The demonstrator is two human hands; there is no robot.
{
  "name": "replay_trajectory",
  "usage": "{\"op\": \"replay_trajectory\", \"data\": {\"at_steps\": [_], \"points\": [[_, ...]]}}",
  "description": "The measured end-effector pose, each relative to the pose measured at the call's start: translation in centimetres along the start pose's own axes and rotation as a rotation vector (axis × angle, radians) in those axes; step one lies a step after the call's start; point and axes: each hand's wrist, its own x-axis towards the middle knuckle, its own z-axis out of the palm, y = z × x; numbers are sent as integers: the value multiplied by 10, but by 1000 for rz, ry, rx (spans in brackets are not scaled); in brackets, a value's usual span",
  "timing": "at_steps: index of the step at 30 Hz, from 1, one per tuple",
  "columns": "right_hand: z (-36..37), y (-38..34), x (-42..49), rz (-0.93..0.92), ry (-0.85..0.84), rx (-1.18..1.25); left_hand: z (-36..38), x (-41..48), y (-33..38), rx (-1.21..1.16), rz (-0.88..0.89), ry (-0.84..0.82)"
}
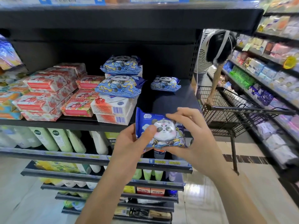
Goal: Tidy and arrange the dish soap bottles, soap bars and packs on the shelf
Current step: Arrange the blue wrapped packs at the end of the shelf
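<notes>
Black shop shelf (97, 122), blue panda-print pack (161, 131) pinched by left hand (129, 143), right hand (191, 139)

on the blue panda pack (163, 135) that i hold, a white logo (147, 116) sits in the upper left corner, too blurred for me to read. at its right edge i make out what looks like "50". the white boxes (111, 107) on the shelf (171, 101) bear barcodes (117, 110), their digits too small. the yellow price tags (159, 162) lower down are unreadable.
</notes>
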Motion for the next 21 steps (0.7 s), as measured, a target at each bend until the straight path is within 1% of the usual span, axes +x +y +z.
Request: {"op": "replay_trajectory", "data": {"at_steps": [1,3,7,8,10,12,15,21], "points": [[3,-4,-4,25,5,35,-2,-2,-1,-7,-2,12],[5,-11,-10,131,9,203,-4,-7,-2,-23,-5,23],[10,-30,-14,494,122,622,-9,-15,-2,-18,13,37],[12,-32,-13,573,133,689,-9,-16,-1,-13,17,38],[12,-34,-11,677,135,749,-8,-18,0,-5,22,40],[12,-35,-10,699,132,786,-8,-20,0,4,22,35],[12,-37,-11,683,78,834,-8,-21,-1,-2,22,44],[11,-35,-15,671,65,843,-10,-22,-5,-7,32,28]]}}
